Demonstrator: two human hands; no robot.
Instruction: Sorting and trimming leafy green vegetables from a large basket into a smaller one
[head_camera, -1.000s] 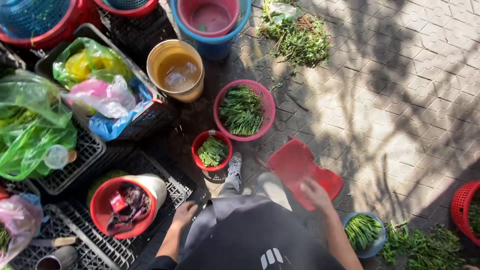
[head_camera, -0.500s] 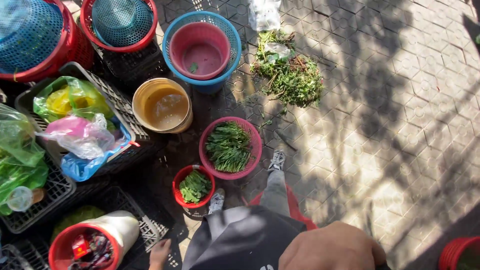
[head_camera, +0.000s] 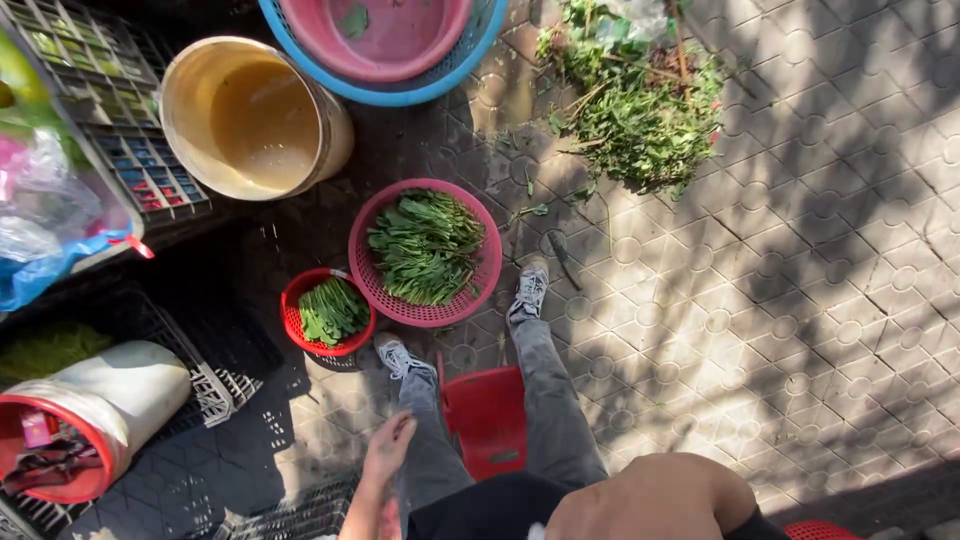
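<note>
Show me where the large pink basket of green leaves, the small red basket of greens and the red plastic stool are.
large pink basket of green leaves (head_camera: 472, 296): head view, on its right rim.
small red basket of greens (head_camera: 292, 310): head view, on its left rim.
red plastic stool (head_camera: 487, 418): head view, on the seat between the legs.

Pink basket (head_camera: 487, 262), red bowl (head_camera: 292, 310), both holding green leaves (head_camera: 425, 245).

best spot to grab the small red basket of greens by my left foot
Probably the small red basket by its bare rim on the near side, from above: it sits upright and open, greens fill the middle, and the larger pink basket crowds its right edge. The left hand is closest.
</note>
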